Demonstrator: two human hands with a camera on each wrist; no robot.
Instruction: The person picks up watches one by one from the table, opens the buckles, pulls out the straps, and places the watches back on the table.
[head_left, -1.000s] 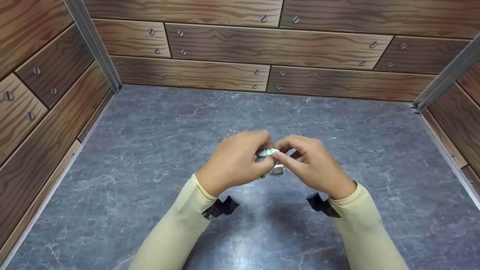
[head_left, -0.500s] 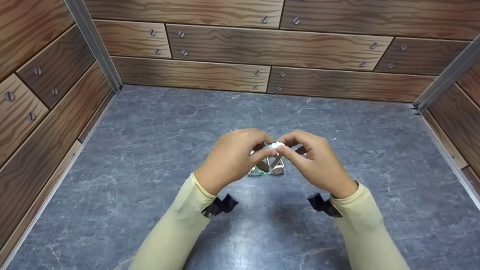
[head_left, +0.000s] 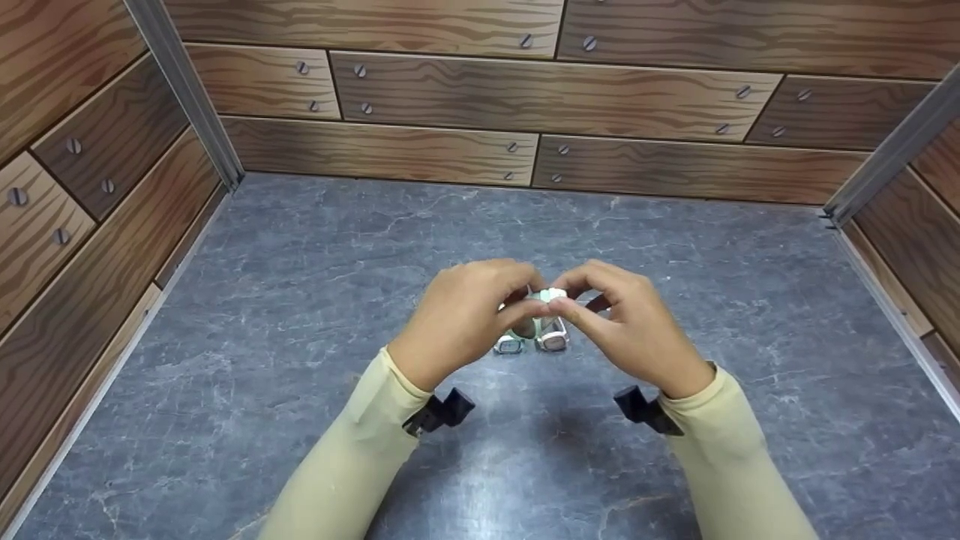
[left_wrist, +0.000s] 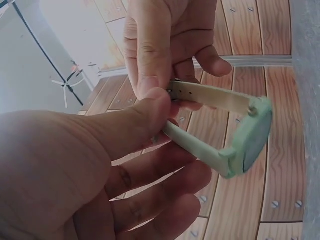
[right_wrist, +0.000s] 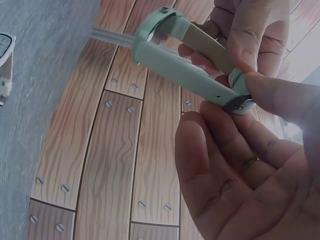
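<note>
A mint-green wristwatch (right_wrist: 175,70) is held up between both hands, its strap forming a loop with the case at the far end. Where the strap ends meet, a dark buckle (right_wrist: 236,104) shows at the right fingertips. My left hand (head_left: 469,315) pinches the strap between thumb and forefinger, the other fingers loosely bent in the left wrist view. Opposite it, my right hand (head_left: 626,322) pinches the buckle end with its thumb and fingers. In the head view the fingers hide much of the held watch.
Beneath the hands, a pale green watch (head_left: 508,345) and a whitish watch (head_left: 553,341) lie on the grey marbled table (head_left: 337,262). Wood-patterned walls (head_left: 450,90) enclose the back and sides. A black wrist mount (head_left: 446,411) sits on each sleeve.
The hands have drawn slightly apart from a tighter grip, and the strap between them has turned. More of the watches on the table shows below the hands.
</note>
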